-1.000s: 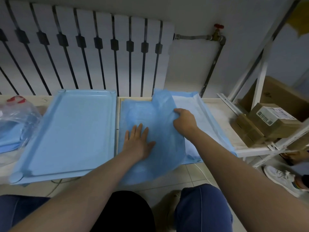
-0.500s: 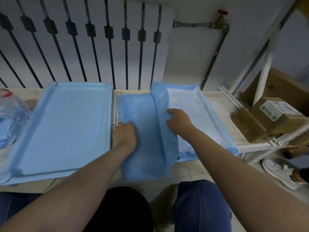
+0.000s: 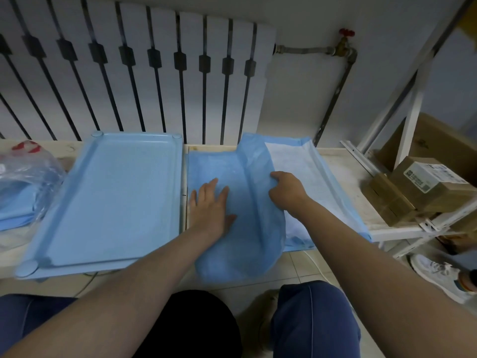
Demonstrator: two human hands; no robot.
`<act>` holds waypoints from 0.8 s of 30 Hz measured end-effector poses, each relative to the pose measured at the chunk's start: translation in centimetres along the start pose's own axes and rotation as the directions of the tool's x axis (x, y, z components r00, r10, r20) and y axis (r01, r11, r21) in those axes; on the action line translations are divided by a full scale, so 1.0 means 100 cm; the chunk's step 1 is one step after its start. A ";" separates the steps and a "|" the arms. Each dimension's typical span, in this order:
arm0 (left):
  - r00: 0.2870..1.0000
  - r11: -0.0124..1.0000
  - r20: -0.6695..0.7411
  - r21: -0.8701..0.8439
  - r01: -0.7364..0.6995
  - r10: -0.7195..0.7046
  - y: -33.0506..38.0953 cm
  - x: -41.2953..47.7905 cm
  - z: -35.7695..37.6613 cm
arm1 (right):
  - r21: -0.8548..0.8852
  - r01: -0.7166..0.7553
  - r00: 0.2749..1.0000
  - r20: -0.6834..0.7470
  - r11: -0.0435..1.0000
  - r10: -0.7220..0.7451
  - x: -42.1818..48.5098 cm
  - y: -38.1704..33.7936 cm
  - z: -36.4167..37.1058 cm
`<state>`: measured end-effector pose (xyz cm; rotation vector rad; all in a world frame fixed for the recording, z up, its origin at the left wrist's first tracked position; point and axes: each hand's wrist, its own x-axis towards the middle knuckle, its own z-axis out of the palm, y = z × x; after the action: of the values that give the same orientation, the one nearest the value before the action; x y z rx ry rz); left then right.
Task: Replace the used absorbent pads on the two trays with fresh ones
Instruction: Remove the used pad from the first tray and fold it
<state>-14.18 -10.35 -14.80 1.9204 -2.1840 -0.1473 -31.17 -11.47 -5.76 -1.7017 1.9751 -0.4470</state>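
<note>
A bare light-blue tray (image 3: 111, 202) lies on the left of the low shelf. To its right a blue absorbent pad (image 3: 258, 228) is spread half-folded, its blue backing turned over its white face (image 3: 296, 164) and its near end hanging over the shelf edge. My left hand (image 3: 210, 205) presses flat on the blue left part with fingers spread. My right hand (image 3: 286, 188) pinches the folded edge of the pad at its middle. The tray under the pad is hidden.
A clear plastic bag (image 3: 23, 182) with folded blue pads sits at the far left. A radiator (image 3: 134, 68) and pipe (image 3: 333, 104) stand behind. Cardboard boxes (image 3: 423, 184) rest on a white rack at right. A white shoe (image 3: 438, 275) is on the floor.
My left hand went from flat to curled at the pad's left edge, then flattened again with fingers spread. My right hand kept its hold on the folded edge.
</note>
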 end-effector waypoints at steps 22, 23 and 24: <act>0.916 0.273 0.270 -0.895 0.352 -0.296 -0.042 0.044 -0.049 | 0.077 0.271 0.890 0.360 0.959 -0.280 -0.009 -0.067 0.063; 0.925 0.316 0.259 -0.885 0.342 -0.277 -0.044 0.044 -0.046 | 0.119 0.258 0.869 0.404 0.959 -0.284 -0.009 -0.065 0.069; 0.931 0.383 0.255 -0.858 0.343 -0.263 -0.044 0.043 -0.043 | 0.163 0.239 0.849 0.443 0.957 -0.288 -0.010 -0.064 0.073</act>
<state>-9.46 -14.88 -11.19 1.5628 -1.2076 -1.2099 -21.77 -11.08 -8.14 -1.8182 1.3618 -0.1992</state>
